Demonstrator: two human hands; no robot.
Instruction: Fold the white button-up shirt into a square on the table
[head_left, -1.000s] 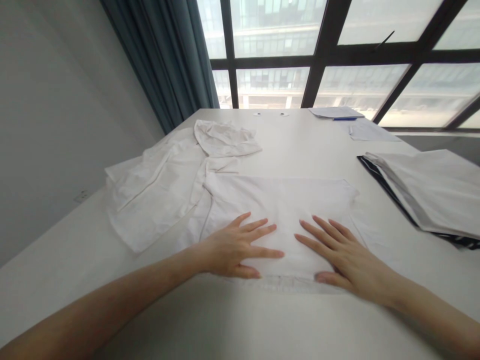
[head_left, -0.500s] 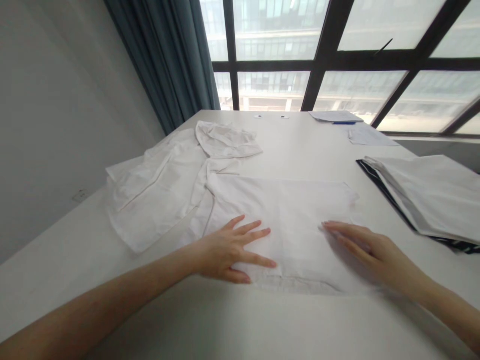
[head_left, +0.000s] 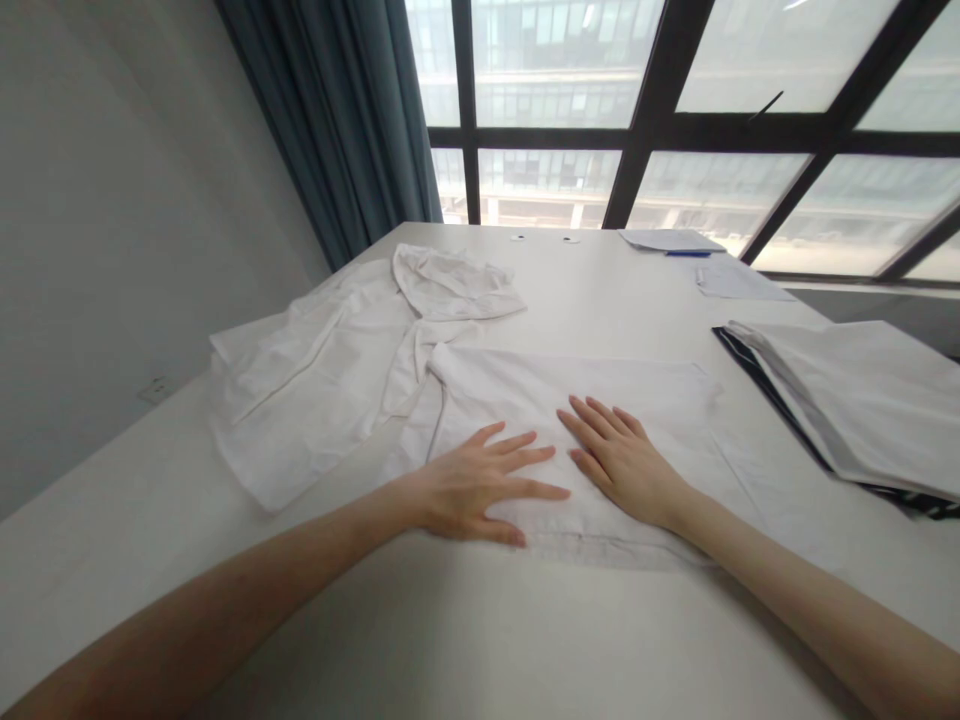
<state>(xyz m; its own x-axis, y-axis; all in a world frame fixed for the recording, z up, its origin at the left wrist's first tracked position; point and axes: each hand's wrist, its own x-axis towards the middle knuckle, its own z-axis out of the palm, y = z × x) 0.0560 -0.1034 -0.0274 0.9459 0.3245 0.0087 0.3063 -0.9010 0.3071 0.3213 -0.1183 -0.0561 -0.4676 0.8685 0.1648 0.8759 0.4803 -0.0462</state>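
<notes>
A white garment [head_left: 645,385], apparently a shirt, lies spread flat on the white table [head_left: 525,640] in front of me. My left hand [head_left: 487,485] rests on its left part, palm down with the fingers spread. To the right of it, my right hand [head_left: 619,460] lies flat on the middle of the cloth, its fingers stretched out and pointing away from me. Neither hand grips anything. Past the left hand, a second white garment [head_left: 300,400] lies wrinkled, close against the first one's left edge.
A folded white cloth stack [head_left: 870,400] with a black-and-white striped layer beneath lies at the table's right side. Papers [head_left: 671,240] and a blue pen [head_left: 687,254] are near the far right edge. A blue curtain [head_left: 337,120] hangs at the back left.
My right hand has moved left from the garment's right side to its middle and now lies flat. My left hand has shifted slightly right and away from me, the cloth's left edge shifting right too.
</notes>
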